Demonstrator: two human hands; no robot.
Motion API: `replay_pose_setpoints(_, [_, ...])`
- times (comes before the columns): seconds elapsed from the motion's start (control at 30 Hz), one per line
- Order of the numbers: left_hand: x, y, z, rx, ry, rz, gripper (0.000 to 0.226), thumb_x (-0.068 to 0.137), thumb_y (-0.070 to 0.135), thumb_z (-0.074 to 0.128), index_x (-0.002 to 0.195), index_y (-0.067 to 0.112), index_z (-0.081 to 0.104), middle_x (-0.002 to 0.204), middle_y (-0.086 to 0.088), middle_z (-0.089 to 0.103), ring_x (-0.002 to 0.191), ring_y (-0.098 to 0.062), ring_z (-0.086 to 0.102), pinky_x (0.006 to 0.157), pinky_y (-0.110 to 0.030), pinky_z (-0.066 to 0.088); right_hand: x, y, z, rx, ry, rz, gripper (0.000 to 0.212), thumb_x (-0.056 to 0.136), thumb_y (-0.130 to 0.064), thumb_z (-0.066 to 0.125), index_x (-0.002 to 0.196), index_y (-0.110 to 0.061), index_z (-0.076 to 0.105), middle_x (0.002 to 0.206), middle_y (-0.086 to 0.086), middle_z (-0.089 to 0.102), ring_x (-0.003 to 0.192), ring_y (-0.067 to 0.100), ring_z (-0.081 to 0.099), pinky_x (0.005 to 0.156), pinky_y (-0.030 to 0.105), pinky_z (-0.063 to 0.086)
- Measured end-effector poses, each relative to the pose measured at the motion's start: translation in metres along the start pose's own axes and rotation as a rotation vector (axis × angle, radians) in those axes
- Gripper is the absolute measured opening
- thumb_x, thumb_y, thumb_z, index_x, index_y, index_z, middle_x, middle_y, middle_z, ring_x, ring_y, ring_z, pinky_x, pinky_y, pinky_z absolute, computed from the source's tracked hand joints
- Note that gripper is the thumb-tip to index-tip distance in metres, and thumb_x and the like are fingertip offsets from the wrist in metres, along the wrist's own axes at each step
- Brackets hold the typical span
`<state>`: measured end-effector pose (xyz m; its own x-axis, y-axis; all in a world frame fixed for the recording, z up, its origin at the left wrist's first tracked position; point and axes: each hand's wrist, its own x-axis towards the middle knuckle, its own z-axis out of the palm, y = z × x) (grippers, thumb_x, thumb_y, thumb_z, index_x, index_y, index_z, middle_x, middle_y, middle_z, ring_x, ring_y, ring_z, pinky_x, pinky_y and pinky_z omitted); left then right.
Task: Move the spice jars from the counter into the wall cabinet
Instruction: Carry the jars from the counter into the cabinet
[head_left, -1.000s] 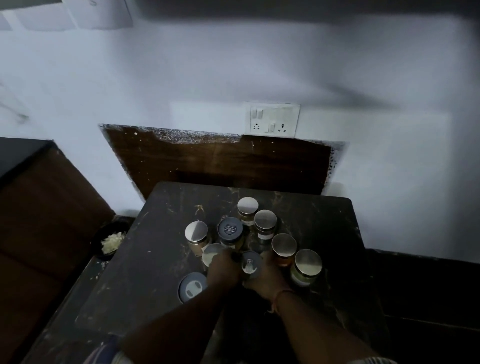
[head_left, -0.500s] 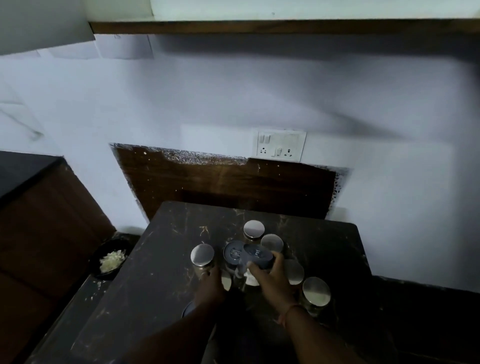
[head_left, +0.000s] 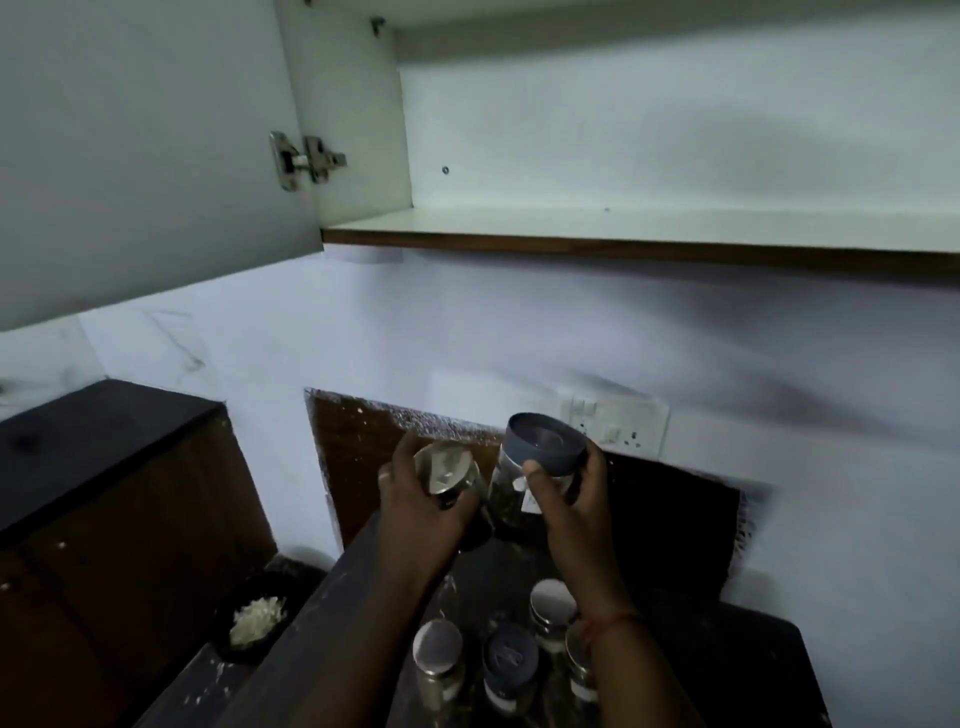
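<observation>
No text, brand or number can be read anywhere. The clear glass jar with the grey plastic lid (head_left: 524, 491) carries a small white label on its side, too blurred to make out. The grey-lidded jar standing on the dark counter (head_left: 508, 659) has a faint mark on its lid, possibly a logo, but it is unreadable.

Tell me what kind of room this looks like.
Most likely a home kitchen: an open wall cabinet hangs above a dark stone counter with lidded jars on it, and a switch and socket plate sits on the wall.
</observation>
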<state>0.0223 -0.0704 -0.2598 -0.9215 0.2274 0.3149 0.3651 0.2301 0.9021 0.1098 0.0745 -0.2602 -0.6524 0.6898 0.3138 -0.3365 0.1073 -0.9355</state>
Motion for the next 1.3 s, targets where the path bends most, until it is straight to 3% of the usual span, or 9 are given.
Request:
replay_pose_setpoints(0.2, [0.033, 0.082, -0.035, -0.131, 0.146, 0.147, 0.101, 0.064, 0.05, 0.079, 0.151, 0.041, 0.029, 0.138, 0.007, 0.056, 0.116, -0.006, 0.062, 0.101, -0.032, 0.053, 0.033, -0.079, 0.028, -0.047, -0.063, -0.196, 0.059, 0.088, -0.029, 0.074, 0.14, -0.036, 0.047, 0.132, -0.019, 0.059, 0.117, -0.007, 0.058, 0.096, 0.021, 0.052])
replay_pose_setpoints(0.37, [0.069, 0.142, -0.063, -0.179, 0.223, 0.304, 0.088, 0.073, 0.041, 0.085, 0.147, 0.045, 0.036, 0.142, 0.012, 0.05, 0.123, 0.003, 0.052, 0.101, -0.022, 0.044, 0.061, -0.149, 0.053, -0.027, -0.09, -0.377, 0.057, 0.089, -0.036, 0.073, 0.139, -0.037, 0.047, 0.13, -0.018, 0.061, 0.115, -0.002, 0.061, 0.089, 0.019, 0.054])
replay_pose_setpoints(0.63, [0.171, 0.217, -0.095, -0.226, 0.181, 0.432, 0.092, 0.071, 0.038, 0.087, 0.149, 0.034, 0.038, 0.142, 0.012, 0.051, 0.127, -0.008, 0.053, 0.109, -0.034, 0.046, 0.133, -0.234, 0.106, -0.029, -0.049, -0.522, 0.047, 0.094, -0.033, 0.067, 0.136, -0.027, 0.049, 0.119, -0.016, 0.064, 0.094, -0.007, 0.065, 0.074, 0.009, 0.049])
replay_pose_setpoints(0.77, [0.231, 0.226, -0.101, -0.178, 0.161, 0.407, 0.095, 0.072, 0.029, 0.087, 0.152, 0.02, 0.037, 0.141, 0.001, 0.054, 0.121, -0.011, 0.053, 0.107, -0.031, 0.045, 0.183, -0.242, 0.146, -0.07, -0.021, -0.448, 0.035, 0.093, -0.033, 0.065, 0.126, -0.022, 0.056, 0.108, -0.015, 0.065, 0.083, -0.013, 0.062, 0.075, 0.014, 0.046])
replay_pose_setpoints(0.87, [0.266, 0.219, -0.098, -0.142, 0.145, 0.355, 0.098, 0.071, 0.028, 0.088, 0.152, 0.015, 0.035, 0.138, -0.005, 0.058, 0.121, -0.019, 0.057, 0.105, -0.039, 0.05, 0.215, -0.222, 0.17, -0.162, -0.042, -0.355, 0.037, 0.092, -0.033, 0.067, 0.125, -0.022, 0.053, 0.112, -0.011, 0.063, 0.094, -0.005, 0.06, 0.077, 0.012, 0.044])
replay_pose_setpoints(1.0, [0.301, 0.2, -0.089, -0.072, 0.152, 0.351, 0.091, 0.076, 0.031, 0.085, 0.15, 0.01, 0.036, 0.138, -0.007, 0.058, 0.126, -0.022, 0.056, 0.098, -0.027, 0.044, 0.247, -0.193, 0.188, -0.163, -0.005, -0.272, 0.046, 0.088, -0.033, 0.069, 0.129, -0.02, 0.052, 0.121, -0.003, 0.063, 0.108, 0.014, 0.063, 0.097, 0.035, 0.053])
replay_pose_setpoints(1.1, [0.322, 0.187, -0.078, -0.007, 0.14, 0.346, 0.097, 0.086, 0.032, 0.078, 0.159, 0.012, 0.016, 0.155, -0.013, 0.04, 0.142, -0.028, 0.041, 0.11, -0.033, 0.036, 0.269, -0.181, 0.197, -0.245, -0.072, -0.218, 0.048, 0.086, -0.038, 0.068, 0.129, -0.025, 0.051, 0.123, -0.003, 0.064, 0.11, 0.016, 0.063, 0.102, 0.045, 0.052])
replay_pose_setpoints(1.17, [0.338, 0.175, -0.068, 0.044, 0.148, 0.336, 0.102, 0.091, 0.025, 0.073, 0.161, 0.013, 0.0, 0.161, -0.017, 0.03, 0.145, -0.03, 0.036, 0.114, -0.036, 0.033, 0.282, -0.178, 0.206, -0.401, -0.166, -0.189, 0.057, 0.088, -0.038, 0.064, 0.139, -0.029, 0.04, 0.13, -0.001, 0.061, 0.112, 0.018, 0.062, 0.104, 0.046, 0.05])
replay_pose_setpoints(1.3, [0.336, 0.146, -0.046, 0.191, 0.323, 0.407, 0.099, 0.092, 0.014, 0.069, 0.161, 0.012, -0.001, 0.167, -0.016, 0.011, 0.151, -0.033, 0.022, 0.121, -0.039, 0.028, 0.291, -0.176, 0.22, -0.602, -0.212, -0.135, 0.078, 0.099, -0.025, 0.054, 0.159, -0.027, 0.005, 0.139, -0.002, 0.051, 0.115, 0.024, 0.058, 0.104, 0.035, 0.043])
